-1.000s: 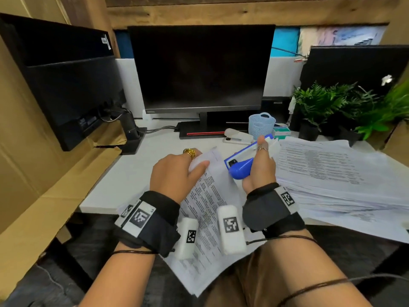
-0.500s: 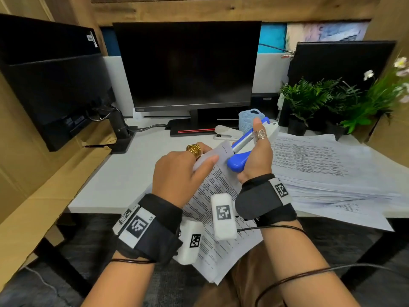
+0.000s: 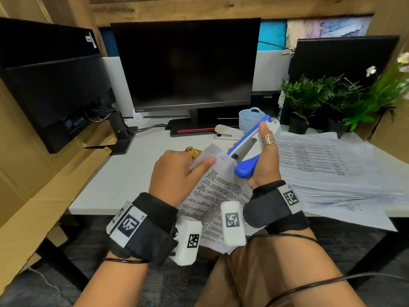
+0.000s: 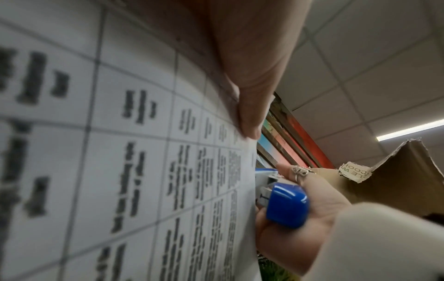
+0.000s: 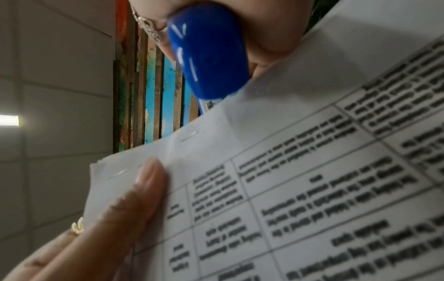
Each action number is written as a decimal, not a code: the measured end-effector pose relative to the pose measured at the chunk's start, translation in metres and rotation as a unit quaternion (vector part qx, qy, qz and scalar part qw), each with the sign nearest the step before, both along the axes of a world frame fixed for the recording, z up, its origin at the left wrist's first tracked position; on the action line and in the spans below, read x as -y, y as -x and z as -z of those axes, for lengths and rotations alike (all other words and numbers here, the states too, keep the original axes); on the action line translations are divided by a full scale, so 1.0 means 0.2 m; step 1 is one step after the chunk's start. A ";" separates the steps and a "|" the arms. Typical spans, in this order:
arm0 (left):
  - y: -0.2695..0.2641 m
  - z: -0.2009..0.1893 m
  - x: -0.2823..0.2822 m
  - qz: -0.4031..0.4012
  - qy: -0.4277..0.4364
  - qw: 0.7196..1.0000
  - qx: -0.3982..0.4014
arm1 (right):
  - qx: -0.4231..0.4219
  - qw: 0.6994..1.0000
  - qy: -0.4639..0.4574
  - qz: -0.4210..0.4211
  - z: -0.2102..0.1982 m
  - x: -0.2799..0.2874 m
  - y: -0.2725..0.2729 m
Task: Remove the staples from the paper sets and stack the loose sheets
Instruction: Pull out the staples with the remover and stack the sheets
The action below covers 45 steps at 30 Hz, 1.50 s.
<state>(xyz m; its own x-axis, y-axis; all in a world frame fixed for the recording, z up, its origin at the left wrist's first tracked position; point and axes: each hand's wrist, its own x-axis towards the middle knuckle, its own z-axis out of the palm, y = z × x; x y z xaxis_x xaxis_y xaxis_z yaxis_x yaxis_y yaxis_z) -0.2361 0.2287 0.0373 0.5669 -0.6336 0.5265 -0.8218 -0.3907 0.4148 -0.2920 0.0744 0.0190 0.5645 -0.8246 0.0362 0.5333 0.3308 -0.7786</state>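
**Remover nose reaches the stapled corner**

While my left hand (image 3: 177, 171) pinches the top corner of the stapled paper set (image 3: 218, 196) at the centre of the head view, thumb flat on the printed face and fingers behind, two staples (image 5: 190, 136) show along its top edge in the right wrist view. Half a second ago the blue-and-white staple remover (image 3: 247, 151) stood higher with its nose clear of the sheets; now my right hand (image 3: 264, 160) has tipped it down until the nose meets the corner. My fingers wrap its blue handle, thumb up along the body. Whether the nose is under a staple I cannot tell. I judge the pull is next, with this set unopened. Right of centre, a wide pile of printed sheets (image 3: 332, 165) lies on the desk (image 3: 132, 169). Behind it a white stapler (image 3: 228, 131) rests near the dark monitor (image 3: 188, 63).
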 end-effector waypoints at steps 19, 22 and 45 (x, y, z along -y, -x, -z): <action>-0.12 0.03 -0.02 -0.068 -0.095 0.992 0.044 | -0.125 0.989 0.071 -0.043 0.03 0.02 -0.21; -0.21 0.10 -0.04 -0.094 -0.150 0.984 0.017 | -0.234 0.968 0.059 -0.069 0.08 0.08 -0.30; -0.40 0.21 -0.21 0.040 0.044 0.992 -0.109 | -0.315 0.698 0.589 -0.258 0.13 -0.02 -0.16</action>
<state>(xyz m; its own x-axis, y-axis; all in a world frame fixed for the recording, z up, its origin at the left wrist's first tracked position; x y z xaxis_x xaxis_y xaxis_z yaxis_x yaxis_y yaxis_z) -0.1559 0.2706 -0.0050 0.6229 -0.6388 0.4516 -0.7356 -0.2819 0.6160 -0.2592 0.0786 -0.0070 0.9854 -0.1127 0.1279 0.0089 -0.7153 -0.6987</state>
